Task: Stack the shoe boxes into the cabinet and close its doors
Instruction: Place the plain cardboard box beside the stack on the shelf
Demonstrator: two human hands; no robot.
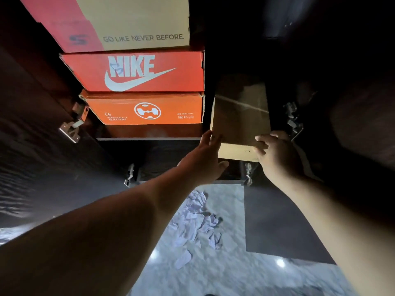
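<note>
A plain brown cardboard box point(239, 116) stands on end at the right of the cabinet shelf point(149, 133), its near end jutting past the shelf edge. My left hand point(205, 157) presses its lower left corner; my right hand point(275, 154) grips its lower right corner. Left of it three boxes are stacked: an orange box with a round logo point(145, 108) at the bottom, a red Nike box point(136, 71) on it, and a tan and red box point(119, 22) on top.
The left cabinet door point(32, 146) swings open with its hinge point(73, 122) showing. Hinges point(294, 118) of the right door sit at the right. A lower door point(282, 221) stands open over the marble floor, where crumpled white paper point(196, 218) lies.
</note>
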